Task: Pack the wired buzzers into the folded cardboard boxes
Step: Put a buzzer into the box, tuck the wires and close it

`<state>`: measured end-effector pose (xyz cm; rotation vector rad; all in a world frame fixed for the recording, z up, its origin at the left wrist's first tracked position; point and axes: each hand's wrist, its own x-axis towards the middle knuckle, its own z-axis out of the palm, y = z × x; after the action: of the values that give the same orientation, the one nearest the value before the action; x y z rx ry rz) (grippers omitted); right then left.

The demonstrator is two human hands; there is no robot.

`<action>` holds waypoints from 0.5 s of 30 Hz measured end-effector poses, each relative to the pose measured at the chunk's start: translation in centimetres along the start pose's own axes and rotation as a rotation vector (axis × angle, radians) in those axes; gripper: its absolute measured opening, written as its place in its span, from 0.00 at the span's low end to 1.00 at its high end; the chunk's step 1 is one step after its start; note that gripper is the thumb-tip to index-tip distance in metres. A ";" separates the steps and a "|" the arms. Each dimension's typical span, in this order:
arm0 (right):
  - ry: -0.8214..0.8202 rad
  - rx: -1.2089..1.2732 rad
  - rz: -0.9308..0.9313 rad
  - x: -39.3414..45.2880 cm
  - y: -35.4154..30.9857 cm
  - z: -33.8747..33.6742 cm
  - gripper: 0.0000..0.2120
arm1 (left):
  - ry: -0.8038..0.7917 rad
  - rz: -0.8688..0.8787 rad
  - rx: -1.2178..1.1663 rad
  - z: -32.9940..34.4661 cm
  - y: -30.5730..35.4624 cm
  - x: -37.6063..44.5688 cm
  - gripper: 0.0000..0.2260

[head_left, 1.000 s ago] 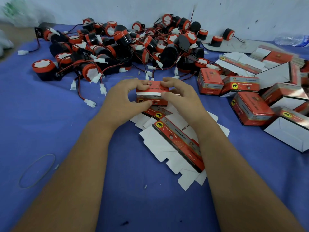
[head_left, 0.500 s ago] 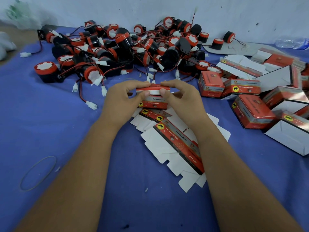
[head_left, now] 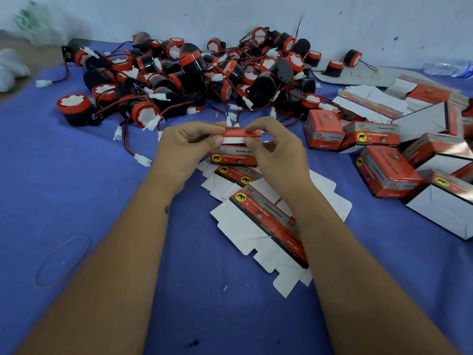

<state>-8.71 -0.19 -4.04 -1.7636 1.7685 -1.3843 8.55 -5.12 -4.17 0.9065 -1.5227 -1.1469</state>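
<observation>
A small red cardboard box point(head_left: 234, 156) with a yellow elephant label stands on the blue cloth at the centre. My left hand point(head_left: 183, 149) and my right hand point(head_left: 275, 152) pinch its red-and-white top flap from either side, thumbs under the flap edge. What is inside the box is hidden. Behind it sprawls a big pile of black-and-red wired buzzers point(head_left: 194, 78) with white connectors. Flat unfolded box blanks point(head_left: 258, 221) lie just under my wrists.
Several folded red boxes point(head_left: 384, 172), some closed and some open, crowd the right side. A rubber band point(head_left: 62, 261) lies at the lower left. A stack of flat blanks point(head_left: 419, 94) and a plastic bottle point(head_left: 448, 67) sit at the back right by the wall.
The box has turned upright, its front label now facing me. Both hands have shifted to its top, and the flap has folded over between my fingers.
</observation>
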 end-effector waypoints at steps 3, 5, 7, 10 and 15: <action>0.002 0.089 0.021 0.0 0.0 0.0 0.08 | 0.063 0.020 0.019 0.4 0.2 -0.2 0.09; -0.004 0.132 0.039 0.0 0.2 -0.1 0.08 | 0.080 0.050 0.056 0.7 0.3 -0.3 0.10; -0.013 0.150 0.053 0.0 0.4 -0.1 0.07 | 0.075 0.064 0.081 0.9 0.4 -0.5 0.11; -0.031 0.198 0.062 0.0 0.5 -0.3 0.05 | 0.032 0.081 0.159 0.7 0.4 -0.6 0.09; -0.064 0.036 0.017 0.0 0.4 -0.4 0.08 | 0.001 0.154 0.368 0.5 0.4 -1.1 0.09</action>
<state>-9.27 -0.05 -4.13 -1.7502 1.7105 -1.3294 8.30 -3.90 -4.08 1.0098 -1.8035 -0.7679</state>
